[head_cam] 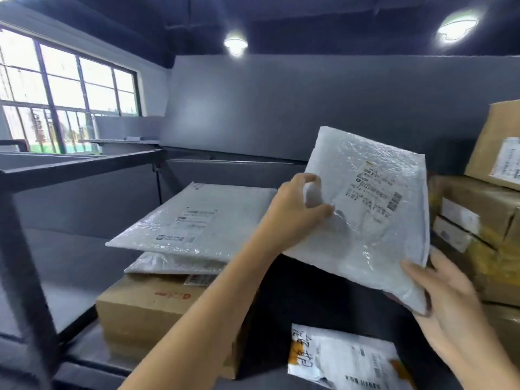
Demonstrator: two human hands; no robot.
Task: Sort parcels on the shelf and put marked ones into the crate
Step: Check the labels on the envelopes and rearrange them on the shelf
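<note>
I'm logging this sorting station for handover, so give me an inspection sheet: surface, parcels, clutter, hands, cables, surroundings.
Surface: grey shelf, parcels stacked on it.
Job's things: bubble mailer held up, label toward the camera; two flat mailers on a cardboard box; white parcel with handwritten marks in front; brown boxes stacked at right; no crate in view.
Clutter: nothing seen.
Hands: left hand pinches the mailer's left edge; right hand grips its lower right corner.
Cables: nothing seen.
Surroundings: window at left, two ceiling lamps, grey wall panel behind.
</note>
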